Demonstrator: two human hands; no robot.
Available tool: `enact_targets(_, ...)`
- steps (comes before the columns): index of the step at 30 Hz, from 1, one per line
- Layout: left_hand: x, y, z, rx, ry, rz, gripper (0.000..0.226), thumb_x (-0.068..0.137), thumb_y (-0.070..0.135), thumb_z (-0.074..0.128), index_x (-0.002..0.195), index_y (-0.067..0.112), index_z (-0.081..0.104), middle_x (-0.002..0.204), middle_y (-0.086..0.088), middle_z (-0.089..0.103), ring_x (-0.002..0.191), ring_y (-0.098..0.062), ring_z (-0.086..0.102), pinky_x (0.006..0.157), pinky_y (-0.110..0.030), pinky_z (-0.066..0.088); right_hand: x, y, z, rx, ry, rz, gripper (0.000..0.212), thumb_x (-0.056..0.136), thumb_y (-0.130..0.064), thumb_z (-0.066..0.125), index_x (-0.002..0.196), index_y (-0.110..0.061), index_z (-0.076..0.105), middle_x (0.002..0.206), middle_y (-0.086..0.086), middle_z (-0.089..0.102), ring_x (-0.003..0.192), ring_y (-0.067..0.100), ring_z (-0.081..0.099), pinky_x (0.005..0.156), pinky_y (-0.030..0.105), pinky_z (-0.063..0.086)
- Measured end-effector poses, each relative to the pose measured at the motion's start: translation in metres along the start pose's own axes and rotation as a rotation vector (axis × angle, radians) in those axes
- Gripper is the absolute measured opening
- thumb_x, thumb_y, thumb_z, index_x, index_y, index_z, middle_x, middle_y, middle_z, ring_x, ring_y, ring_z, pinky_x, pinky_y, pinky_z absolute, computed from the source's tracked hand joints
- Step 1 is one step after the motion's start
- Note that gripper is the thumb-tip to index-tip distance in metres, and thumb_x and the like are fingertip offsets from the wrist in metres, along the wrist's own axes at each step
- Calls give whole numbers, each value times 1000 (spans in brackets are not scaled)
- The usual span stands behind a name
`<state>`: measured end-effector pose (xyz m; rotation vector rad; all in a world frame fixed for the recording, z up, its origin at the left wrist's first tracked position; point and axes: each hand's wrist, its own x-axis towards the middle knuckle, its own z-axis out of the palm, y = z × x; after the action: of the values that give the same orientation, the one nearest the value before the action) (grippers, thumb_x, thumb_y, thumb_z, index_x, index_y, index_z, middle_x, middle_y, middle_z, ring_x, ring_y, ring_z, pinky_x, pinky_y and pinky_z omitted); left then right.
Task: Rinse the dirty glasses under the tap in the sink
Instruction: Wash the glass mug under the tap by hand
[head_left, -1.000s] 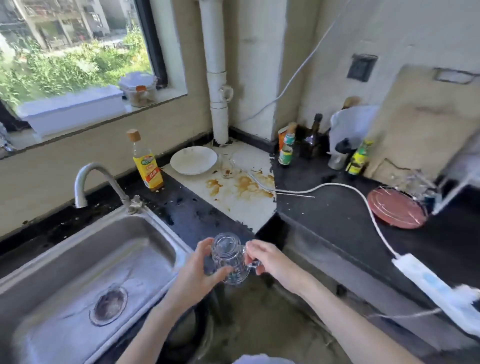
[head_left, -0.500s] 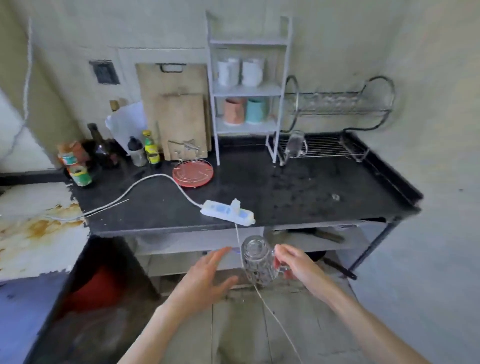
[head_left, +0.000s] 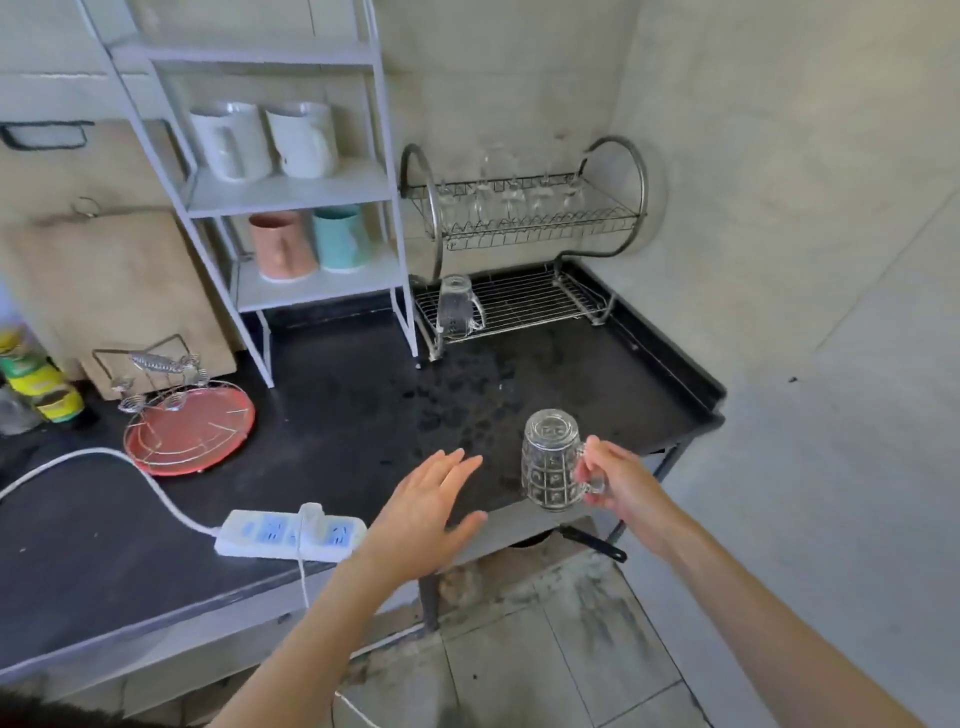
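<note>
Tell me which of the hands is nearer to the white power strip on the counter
Left. The left hand hovers open just right of the power strip; the right hand is farther right, holding the upside-down glass mug by its handle.

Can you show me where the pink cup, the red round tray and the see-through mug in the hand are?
Pink ceramic cup (head_left: 283, 245), head view, middle of its side.
Red round plastic tray (head_left: 208, 419), head view, bare right part.
Clear patterned glass mug (head_left: 549, 462), head view, upside-down body.

Home kitchen — dish rack (head_left: 524, 306), mug shelf (head_left: 291, 192), black counter (head_left: 337, 415).
</note>
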<state>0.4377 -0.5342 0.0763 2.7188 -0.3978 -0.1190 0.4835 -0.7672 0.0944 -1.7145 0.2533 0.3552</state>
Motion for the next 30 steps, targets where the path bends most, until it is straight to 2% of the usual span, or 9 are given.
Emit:
enact_targets(2, 31, -6, -3, 54, 17, 9, 72, 87, 62, 22, 148, 25, 17, 156, 1, 15, 145, -18, 8, 115, -29, 9, 28, -7, -4, 55, 11, 7, 36, 100, -33, 37, 73, -13, 49, 77, 4, 50, 79, 15, 48, 68, 27, 43)
enact_targets(4, 57, -11, -3, 81, 5, 8, 62, 95, 50, 36, 148, 23, 19, 157, -2, 14, 145, -21, 7, 116, -32, 9, 53, -13, -9, 148, 15, 53, 36, 100, -31, 37, 70, -14, 48, 76, 5, 52, 78, 16, 49, 68, 28, 44)
enact_targets(6, 81, -15, -2, 81, -3, 1, 59, 96, 42, 41, 148, 22, 20, 157, -4, 13, 145, -22, 6, 116, -34, 9, 77, -18, -15, 207, 23, 74, 37, 100, -29, 38, 67, -14, 46, 74, 5, 53, 78, 17, 50, 69, 30, 45)
enact_targets(13, 179, -45, -3, 129, -42, -165, 58, 99, 38, 36, 149, 26, 9, 158, -1, -1, 145, -21, -7, 118, -37, 5, 203, -60, -30, 263, -10, 86, 38, 100, -24, 38, 64, -14, 42, 70, 0, 53, 79, 14, 52, 71, 29, 45)
enact_targets(18, 249, -65, 1, 170, -46, -354, 63, 99, 35, 35, 149, 23, -1, 157, -5, -10, 144, -26, -11, 116, -41, 2, 304, -98, -25, 194, -96, 37, 33, 95, -12, 38, 63, -14, 41, 82, 2, 56, 81, 10, 53, 70, 27, 46)
enact_targets(21, 280, -73, 5, 179, -90, -454, 68, 99, 34, 36, 149, 20, -7, 156, -8, -15, 144, -29, -12, 116, -45, 1, 357, -111, -17, 173, -134, 64, 31, 94, -11, 38, 63, -14, 42, 85, 0, 57, 85, 9, 54, 71, 28, 46)
enact_targets(26, 308, -83, 13, 198, -149, -555, 74, 99, 34, 35, 139, 19, -26, 155, -4, -21, 143, -28, -15, 116, -44, -1, 415, -110, 3, 110, -197, 105, 30, 95, -13, 38, 65, -14, 42, 86, -2, 56, 91, 11, 53, 69, 28, 45)
enact_targets(30, 313, -86, 19, 202, -190, -613, 75, 99, 35, 35, 143, 18, -23, 154, -1, -25, 143, -27, -16, 116, -44, -1, 436, -102, 13, 80, -236, 118, 30, 95, -13, 38, 65, -14, 42, 86, -2, 56, 94, 13, 52, 68, 27, 45)
